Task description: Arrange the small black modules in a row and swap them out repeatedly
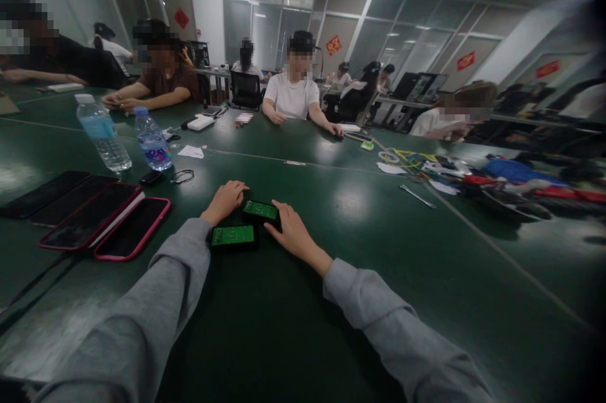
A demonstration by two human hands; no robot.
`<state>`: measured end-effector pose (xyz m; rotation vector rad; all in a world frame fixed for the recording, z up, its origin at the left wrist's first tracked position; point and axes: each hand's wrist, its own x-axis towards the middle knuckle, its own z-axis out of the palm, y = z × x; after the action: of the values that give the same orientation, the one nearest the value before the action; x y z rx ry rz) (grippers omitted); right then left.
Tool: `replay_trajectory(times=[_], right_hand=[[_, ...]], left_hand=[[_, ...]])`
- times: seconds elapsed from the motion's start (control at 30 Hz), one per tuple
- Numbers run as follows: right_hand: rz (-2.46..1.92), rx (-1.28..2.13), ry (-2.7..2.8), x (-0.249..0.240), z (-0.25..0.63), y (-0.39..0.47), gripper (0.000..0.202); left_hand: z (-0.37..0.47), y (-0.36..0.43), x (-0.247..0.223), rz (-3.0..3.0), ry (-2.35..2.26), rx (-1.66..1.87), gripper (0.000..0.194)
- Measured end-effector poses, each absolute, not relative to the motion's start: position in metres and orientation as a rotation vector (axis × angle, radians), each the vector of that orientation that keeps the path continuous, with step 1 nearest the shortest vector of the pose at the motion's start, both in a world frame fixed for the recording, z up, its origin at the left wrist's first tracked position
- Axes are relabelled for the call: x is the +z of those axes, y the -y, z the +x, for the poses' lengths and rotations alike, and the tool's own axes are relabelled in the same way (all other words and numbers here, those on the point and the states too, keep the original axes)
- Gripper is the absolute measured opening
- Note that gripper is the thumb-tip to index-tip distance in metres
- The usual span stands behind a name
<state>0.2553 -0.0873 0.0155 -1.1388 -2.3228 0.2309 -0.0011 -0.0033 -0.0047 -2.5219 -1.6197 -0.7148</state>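
Two small black cases with green circuit boards in them lie on the dark green table before me. My right hand grips the right end of the farther circuit board case, thumb on the near side and fingers along the far side. Beyond the nearer circuit board case rests my left hand, its fingers stretched to the right with the tips close to the farther case's far left corner. It holds nothing that I can see. My left wrist passes just beside the nearer case's left end.
To the left lie several phones, one a red-framed phone. Behind them stand two water bottles, one a blue-capped bottle. A wrench and a heap of cables lie at right. A person in white sits opposite.
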Motion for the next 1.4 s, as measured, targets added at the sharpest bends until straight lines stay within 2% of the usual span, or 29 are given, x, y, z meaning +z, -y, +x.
replay_trajectory(times=[0.37,0.67,0.83,1.2,1.4], right_hand=[[-1.069,0.337,2.312,0.011,0.269,0.069,0.058],[-1.566,0.13,1.778,-0.009,0.317,0.024,0.054],[-1.535,0.057,1.811,-0.013,0.314,0.026,0.055],[-1.571,0.157,1.755,-0.009,0.312,0.026,0.06],[-1.559,0.149,1.749,-0.008,0.312,0.026,0.056]], left_hand=[[-0.001,0.004,-0.003,-2.522,1.631,-0.712,0.034],[0.0,0.009,0.003,-2.537,1.629,-0.697,0.035],[0.0,0.008,0.002,-2.544,1.628,-0.682,0.035],[0.0,0.009,0.003,-2.54,1.633,-0.703,0.035],[-0.001,0.008,0.002,-2.544,1.631,-0.7,0.035]])
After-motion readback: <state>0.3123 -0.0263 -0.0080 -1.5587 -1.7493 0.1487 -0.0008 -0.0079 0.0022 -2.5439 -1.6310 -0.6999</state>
